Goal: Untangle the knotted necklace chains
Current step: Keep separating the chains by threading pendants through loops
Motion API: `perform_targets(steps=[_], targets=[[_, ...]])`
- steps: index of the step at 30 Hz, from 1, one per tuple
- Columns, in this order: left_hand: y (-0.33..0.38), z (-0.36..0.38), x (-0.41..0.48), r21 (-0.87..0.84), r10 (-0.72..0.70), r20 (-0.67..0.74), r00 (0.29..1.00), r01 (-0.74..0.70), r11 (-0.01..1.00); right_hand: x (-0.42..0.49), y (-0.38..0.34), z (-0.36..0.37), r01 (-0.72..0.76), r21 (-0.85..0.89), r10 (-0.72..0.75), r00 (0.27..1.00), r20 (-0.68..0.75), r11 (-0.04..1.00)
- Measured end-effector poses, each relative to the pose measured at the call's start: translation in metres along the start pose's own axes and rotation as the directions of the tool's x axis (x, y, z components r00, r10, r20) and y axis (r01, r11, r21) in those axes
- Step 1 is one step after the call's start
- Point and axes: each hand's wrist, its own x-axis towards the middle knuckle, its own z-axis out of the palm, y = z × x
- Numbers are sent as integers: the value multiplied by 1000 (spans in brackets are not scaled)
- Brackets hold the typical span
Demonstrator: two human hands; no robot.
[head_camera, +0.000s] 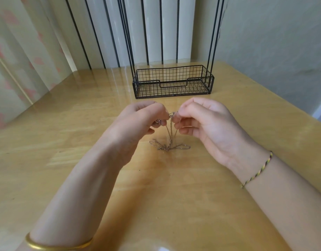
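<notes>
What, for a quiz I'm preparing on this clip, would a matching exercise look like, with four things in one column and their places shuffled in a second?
Column one
1. necklace chains
2. wire basket
3. gold bangle
4. braided cord bracelet

Column two
A. worn on the right wrist
B. standing on the table, beyond both hands
C. worn on the left arm
D. pinched between the left hand and right hand, with the lower loops lying on the table

Pairs: 1-D, 2-B, 3-C, 4-A
</notes>
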Motion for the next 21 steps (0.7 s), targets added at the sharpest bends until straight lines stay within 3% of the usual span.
perform_targets(steps=[5,9,12,14,16,18,21], targets=[[-2,1,1,-73,15,-35,999,-17,997,-1,-1,0,-121,82,111,987,113,989],[-1,2,1,-139,20,-65,998,-29,990,-2,-3,-4,-123,-9,123,986,115,992],[0,1,2,-172,5,-101,995,-22,985,-1,-6,-11,4,-317,12,999,49,948],[0,-1,3,-194,-9,-141,990,-18,981,3,-6,-17,107,-584,-117,993,22,804],[-1,-5,4,-200,-8,-188,982,-30,979,8,-2,-22,120,-692,-194,981,-29,712],[-2,-7,5,-152,7,-228,974,-43,987,11,2,-26,80,-626,-212,967,-139,776],[-5,-7,5,-80,22,-259,965,-44,996,14,-1,-26,-37,-200,-25,953,-301,979]])
